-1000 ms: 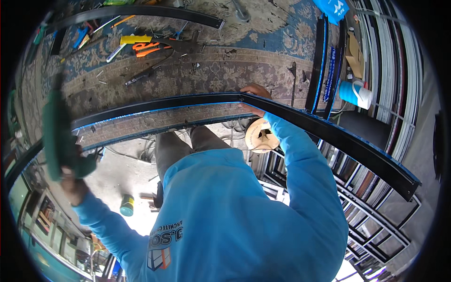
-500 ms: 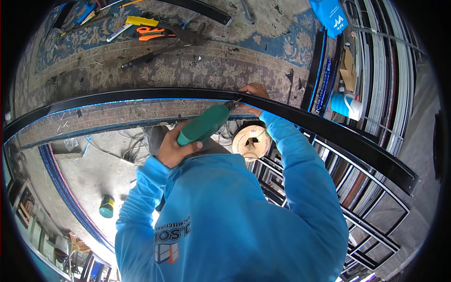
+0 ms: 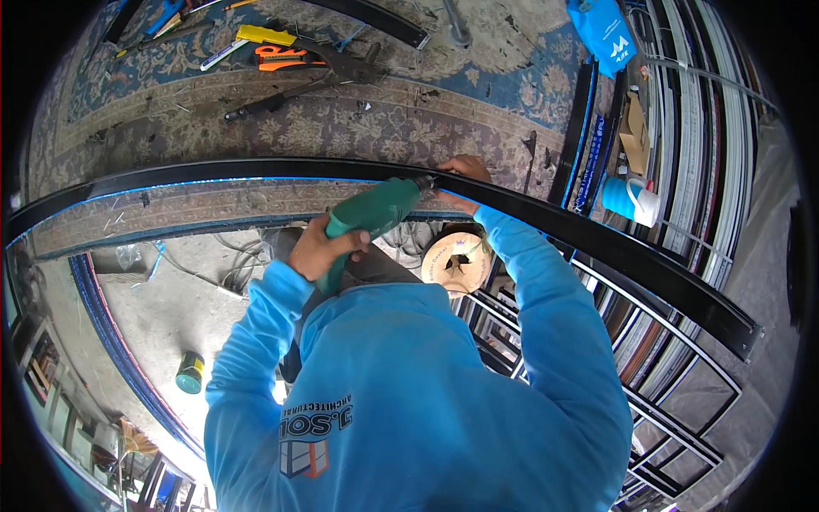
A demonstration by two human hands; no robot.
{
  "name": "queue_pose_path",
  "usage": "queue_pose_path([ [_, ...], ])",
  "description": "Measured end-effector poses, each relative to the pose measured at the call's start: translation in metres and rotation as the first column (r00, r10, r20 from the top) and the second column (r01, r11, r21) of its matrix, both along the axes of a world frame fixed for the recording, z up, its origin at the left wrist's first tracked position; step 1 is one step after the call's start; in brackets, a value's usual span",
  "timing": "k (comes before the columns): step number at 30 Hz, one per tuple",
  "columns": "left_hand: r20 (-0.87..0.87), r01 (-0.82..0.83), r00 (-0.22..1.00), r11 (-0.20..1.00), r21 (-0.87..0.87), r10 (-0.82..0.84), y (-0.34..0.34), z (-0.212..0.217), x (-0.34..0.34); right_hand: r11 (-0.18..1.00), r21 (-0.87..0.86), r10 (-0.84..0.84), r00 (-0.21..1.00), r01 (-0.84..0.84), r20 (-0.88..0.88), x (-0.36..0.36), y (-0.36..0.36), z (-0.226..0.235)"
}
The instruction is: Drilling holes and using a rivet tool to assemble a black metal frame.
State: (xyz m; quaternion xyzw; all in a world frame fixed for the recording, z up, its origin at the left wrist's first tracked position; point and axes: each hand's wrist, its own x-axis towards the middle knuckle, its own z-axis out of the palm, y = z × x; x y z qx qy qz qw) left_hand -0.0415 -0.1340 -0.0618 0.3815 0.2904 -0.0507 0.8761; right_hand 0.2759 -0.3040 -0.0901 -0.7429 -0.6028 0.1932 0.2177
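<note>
My left hand (image 3: 324, 253) is wrapped round the handle of a green power drill (image 3: 373, 209). The drill lies across in front of my body, its chuck (image 3: 423, 183) pointing right, close against the inner side of a long black metal profile (image 3: 597, 232). Whether the bit has entered the metal is too small to tell. My right hand (image 3: 466, 169) grips the same profile just right of the chuck, fingers over the far side and the rest of the hand at the near side. The profile spans nearly the whole view, with blue film along its near edge.
Beyond the profile lies a patterned carpet (image 3: 375, 128) with an orange-handled cutter (image 3: 286, 58), a yellow knife (image 3: 264, 35) and a dark clamp-like tool (image 3: 337, 70). A cardboard spool (image 3: 455, 263) stands below my right forearm. Stacked profiles (image 3: 712, 128) and a blue-white jug (image 3: 630, 200) are at right.
The drill has turned a little, its rear end rising away from my body, and its handle now shows below my left hand. My right hand stays on the profile. The whole view has shifted slightly.
</note>
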Motion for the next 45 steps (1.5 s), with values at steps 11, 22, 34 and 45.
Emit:
queue_pose_path([
  [11,-0.081,0.02,0.996,0.989,-0.148,-0.032,0.019,0.018,0.015,0.998,-0.058,-0.015,1.0,0.015,0.011,0.0,0.005,0.006],
  [22,-0.083,0.009,0.996,0.985,-0.175,-0.024,0.018,0.022,0.021,1.0,0.004,0.018,1.0,-0.018,-0.017,0.002,0.005,0.003],
  [34,-0.088,-0.051,0.996,0.973,-0.225,0.032,0.01,0.03,0.02,1.0,0.013,0.007,0.999,-0.007,-0.047,0.002,0.005,0.001],
  [45,-0.089,-0.006,0.996,0.987,-0.161,-0.009,0.004,0.02,0.015,0.998,0.057,0.007,1.0,-0.007,-0.01,-0.002,0.005,0.002],
])
